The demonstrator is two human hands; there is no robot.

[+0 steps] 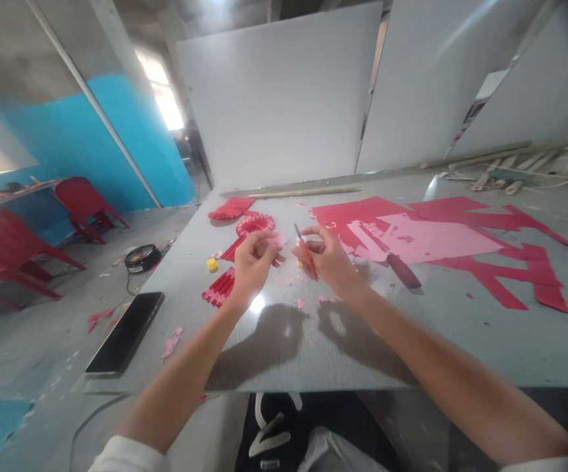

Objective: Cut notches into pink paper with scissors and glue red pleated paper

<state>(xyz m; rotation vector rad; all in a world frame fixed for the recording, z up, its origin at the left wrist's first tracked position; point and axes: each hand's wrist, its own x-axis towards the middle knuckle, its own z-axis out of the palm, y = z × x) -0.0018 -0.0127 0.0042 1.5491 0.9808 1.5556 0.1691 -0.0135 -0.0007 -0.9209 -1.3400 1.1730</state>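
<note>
My left hand [255,262] is closed in a pinch on a small pink paper piece [278,240], above the middle of the table. Facing it, my right hand [329,257] is closed around a slim orange-handled tool [306,254] with a grey pointed tip, angled up and left. Blur hides its exact kind. Beyond my left hand lies a pleated red-and-pink paper rosette [256,225]. Pleated red paper with pink edging [219,287] sits beside my left wrist, near a small yellow cap [212,264]. Pink paper scraps [300,303] are scattered below both hands.
Red sheets [347,213], a pink sheet [441,239] and a dark-red-handled tool [403,271] lie to the right. A phone [125,334] rests at the table's left edge. Wooden sticks [500,174] are at the far right; a white board [284,98] stands behind.
</note>
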